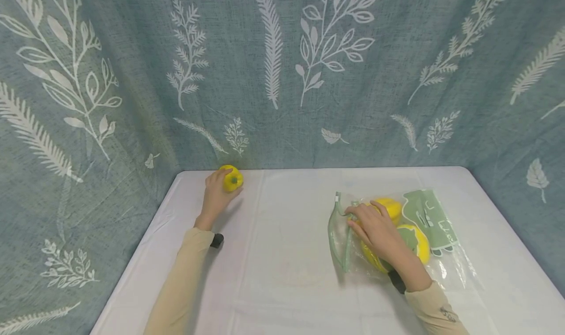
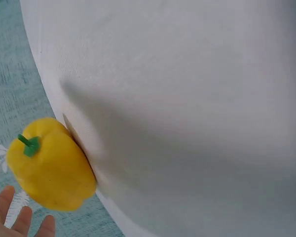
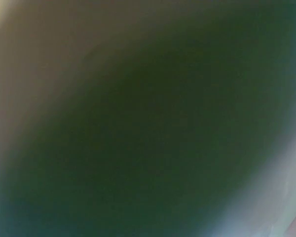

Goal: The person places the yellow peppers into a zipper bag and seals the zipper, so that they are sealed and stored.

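Note:
At the table's far left edge, my left hand [image 1: 217, 192] reaches around the left side of a yellow bell pepper [image 1: 233, 179] with a green stem. In the left wrist view its fingertips [image 2: 22, 220] are spread beside the pepper [image 2: 54, 170], with a gap showing between them. My right hand [image 1: 377, 229] lies over a clear zip bag [image 1: 441, 264] with green print, fingers and thumb bent around its mouth strip. Inside the bag are yellow pepper-like pieces [image 1: 389, 208], partly covered by the hand and print. The right wrist view is mostly dark green blur.
A white cloth covers the table [image 1: 287, 256]. Behind it hangs a blue-green curtain [image 1: 282, 129] with white leaf patterns, which also lines both sides. The bag's mouth [image 1: 332, 227] faces left and gapes, its slider at the far corner.

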Tool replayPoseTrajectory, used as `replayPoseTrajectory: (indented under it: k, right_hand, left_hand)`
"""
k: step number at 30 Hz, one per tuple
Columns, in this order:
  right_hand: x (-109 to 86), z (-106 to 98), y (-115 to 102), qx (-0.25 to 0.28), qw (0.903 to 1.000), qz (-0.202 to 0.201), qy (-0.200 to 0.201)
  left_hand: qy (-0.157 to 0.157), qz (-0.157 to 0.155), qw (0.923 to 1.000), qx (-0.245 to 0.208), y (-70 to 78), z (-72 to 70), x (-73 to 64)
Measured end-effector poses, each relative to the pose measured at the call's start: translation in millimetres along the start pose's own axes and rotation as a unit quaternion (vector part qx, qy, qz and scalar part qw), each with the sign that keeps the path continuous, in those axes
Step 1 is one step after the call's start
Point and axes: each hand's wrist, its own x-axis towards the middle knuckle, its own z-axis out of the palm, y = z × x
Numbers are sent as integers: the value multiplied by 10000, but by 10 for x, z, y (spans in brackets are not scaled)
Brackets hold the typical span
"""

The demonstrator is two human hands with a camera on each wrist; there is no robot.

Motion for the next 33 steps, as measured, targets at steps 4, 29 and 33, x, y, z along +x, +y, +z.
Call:
replayPoseTrajectory:
  k: [4, 29, 33]
  right_hand:
    - [1, 1, -1, 20, 10000, 11, -10]
    - [-18, 15, -13, -59, 10000, -28, -24]
    - [-19, 22, -16, -28, 10000, 2, -67]
  left_hand:
    - [-72, -171, 9998, -22, -76, 25, 48]
    - [-206, -995, 9945, -237, -222, 104, 226]
    - [-116, -1123, 9933, -239, -202, 123, 231]
